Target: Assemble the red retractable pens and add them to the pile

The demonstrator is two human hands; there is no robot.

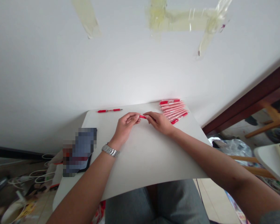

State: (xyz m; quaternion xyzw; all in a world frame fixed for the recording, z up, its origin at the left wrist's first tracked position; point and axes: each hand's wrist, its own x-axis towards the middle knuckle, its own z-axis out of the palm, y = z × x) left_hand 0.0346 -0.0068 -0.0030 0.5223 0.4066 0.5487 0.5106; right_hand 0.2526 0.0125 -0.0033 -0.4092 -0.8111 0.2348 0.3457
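Observation:
Above the white table (pixel 140 158), my left hand (pixel 128 123) and my right hand (pixel 159 122) meet fingertip to fingertip. Between them shows a short red pen part (pixel 142 117), pinched at its left end by my left hand and at its right end by my right. The fingers hide the rest of it, so I cannot tell whether it is a whole pen. A red pen with a clear middle (pixel 110 110) lies alone at the back left. Beyond my right hand, several red and pink pens (pixel 174 109) lie side by side in a row.
A pixelated phone-like object (pixel 82 152) lies at the table's left edge. The white wall (pixel 121 68) with strips of yellowed tape (pixel 182 20) rises directly behind the table. Cables (pixel 40 174) and a bin (pixel 15 211) are on the left; another table (pixel 272 158) stands on the right.

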